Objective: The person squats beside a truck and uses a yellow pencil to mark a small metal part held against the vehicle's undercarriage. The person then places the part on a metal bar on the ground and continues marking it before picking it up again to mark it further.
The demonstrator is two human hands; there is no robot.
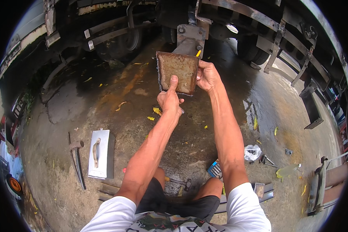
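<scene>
A square, rusty steel plate [178, 72] with rough edges stands facing me at the end of a grey steel bracket [188, 43] bolted beneath a vehicle frame. My left hand [170, 98] grips the plate's lower edge, its thumb pressed on the front face. At the plate's right edge is my right hand [207, 76], fingers curled, partly behind the edge; whether it grips the plate or something behind it cannot be told. A small yellow object [198, 53] shows at the plate's upper right corner. Part of a metallic thing [182, 111] pokes out below my left hand.
A metal toolbox [99, 153] and a sledgehammer [76, 145] lie at the left. Between my knees is a hammer [188, 184]; a socket set [215, 168], plastic bag [252, 152] and bottle [288, 170] are at the right. Frame rails [243, 11] hang overhead.
</scene>
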